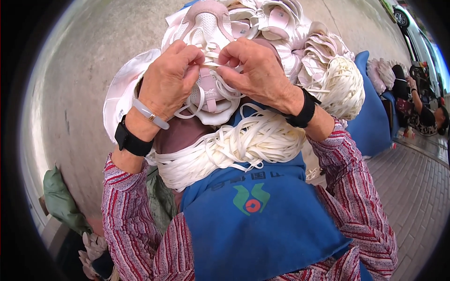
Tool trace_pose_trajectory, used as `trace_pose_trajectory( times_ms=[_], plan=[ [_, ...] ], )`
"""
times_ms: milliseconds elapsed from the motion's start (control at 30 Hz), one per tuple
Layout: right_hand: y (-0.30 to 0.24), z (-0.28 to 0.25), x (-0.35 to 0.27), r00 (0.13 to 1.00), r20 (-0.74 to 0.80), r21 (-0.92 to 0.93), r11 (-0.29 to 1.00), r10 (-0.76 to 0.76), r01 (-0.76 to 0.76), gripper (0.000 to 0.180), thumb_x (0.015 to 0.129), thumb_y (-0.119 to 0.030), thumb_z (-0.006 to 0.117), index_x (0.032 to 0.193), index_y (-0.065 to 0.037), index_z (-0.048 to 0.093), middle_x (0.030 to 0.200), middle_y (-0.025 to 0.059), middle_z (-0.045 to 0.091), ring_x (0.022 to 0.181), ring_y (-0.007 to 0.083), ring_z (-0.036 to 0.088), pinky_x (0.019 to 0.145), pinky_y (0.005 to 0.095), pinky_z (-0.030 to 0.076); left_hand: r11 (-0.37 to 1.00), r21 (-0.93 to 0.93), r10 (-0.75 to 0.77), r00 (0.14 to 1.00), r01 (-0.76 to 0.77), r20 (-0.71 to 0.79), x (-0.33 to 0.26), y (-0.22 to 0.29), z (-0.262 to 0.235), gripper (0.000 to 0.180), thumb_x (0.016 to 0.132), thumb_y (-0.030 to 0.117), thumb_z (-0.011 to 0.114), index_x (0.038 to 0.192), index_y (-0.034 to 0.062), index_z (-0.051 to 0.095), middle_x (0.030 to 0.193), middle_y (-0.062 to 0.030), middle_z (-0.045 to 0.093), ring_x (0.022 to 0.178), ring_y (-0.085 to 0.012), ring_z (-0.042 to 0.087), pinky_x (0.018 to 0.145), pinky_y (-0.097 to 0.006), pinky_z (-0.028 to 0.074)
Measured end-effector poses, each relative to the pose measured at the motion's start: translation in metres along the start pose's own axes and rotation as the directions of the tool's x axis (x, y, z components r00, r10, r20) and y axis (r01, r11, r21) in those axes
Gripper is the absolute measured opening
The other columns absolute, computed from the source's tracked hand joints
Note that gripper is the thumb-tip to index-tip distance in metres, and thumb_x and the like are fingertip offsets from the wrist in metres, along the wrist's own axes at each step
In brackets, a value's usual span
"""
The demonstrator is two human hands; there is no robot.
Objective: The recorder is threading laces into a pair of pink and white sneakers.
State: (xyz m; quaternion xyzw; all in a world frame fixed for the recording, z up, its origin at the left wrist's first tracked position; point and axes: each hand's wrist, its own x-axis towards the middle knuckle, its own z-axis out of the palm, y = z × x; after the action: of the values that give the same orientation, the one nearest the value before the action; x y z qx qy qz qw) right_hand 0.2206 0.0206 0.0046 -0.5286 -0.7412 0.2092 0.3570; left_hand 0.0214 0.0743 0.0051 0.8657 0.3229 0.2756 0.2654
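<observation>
A pink and white shoe upper (206,23) lies in front of me, its tongue (209,89) toward my body. A white shoelace (212,60) crosses its eyelets, and loose loops of it hang beside the tongue. My left hand (173,77) pinches at the lace on the left edge, thumb against bent fingers. Opposite it, my right hand (255,70) pinches at the lace on the right edge. Between the fingertips the exact grip is partly hidden. A thick bundle of white laces (234,145) rests across my lap, over a blue apron (262,234).
More shoe uppers (281,18) are heaped beyond and to the right, with another lace bundle (340,89) beside them. A blue chair (370,112) stands at right; a person (419,112) sits farther off. A green sack (63,199) lies at left on the concrete floor (70,117).
</observation>
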Motion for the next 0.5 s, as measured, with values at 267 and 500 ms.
trace_pose_trajectory(
  times_ms=[267,500],
  plan=[
    [0.0005,-0.0025,-0.0061,0.999,-0.014,-0.024,0.999,0.030,-0.030,0.013,0.076,-0.012,0.069,0.081,-0.002,0.063,0.072,0.0085,0.059,0.067,0.0199,0.058,0.061,0.0310,0.046,0.996,0.089,0.009,0.994,0.001,-0.112,-0.0013,0.0032,0.0048,0.010,0.077,0.001,0.060,0.085,0.0033,0.053,0.084,-0.0124,0.055,0.073,-0.0321,0.060,0.063,-0.039,0.049],
    [-0.0028,-0.0033,-0.0042,1.000,-0.020,-0.031,0.999,0.024,-0.024,0.013,0.076,-0.013,0.070,0.083,-0.003,0.064,0.072,0.0080,0.058,0.066,0.0192,0.059,0.060,0.0309,0.046,0.989,0.146,0.008,0.995,0.006,-0.096,-0.0025,0.0050,-0.0019,0.011,0.077,-0.003,0.060,0.086,0.0015,0.056,0.081,-0.0102,0.056,0.065,-0.0225,0.057,0.058,-0.032,0.045]
  ],
)
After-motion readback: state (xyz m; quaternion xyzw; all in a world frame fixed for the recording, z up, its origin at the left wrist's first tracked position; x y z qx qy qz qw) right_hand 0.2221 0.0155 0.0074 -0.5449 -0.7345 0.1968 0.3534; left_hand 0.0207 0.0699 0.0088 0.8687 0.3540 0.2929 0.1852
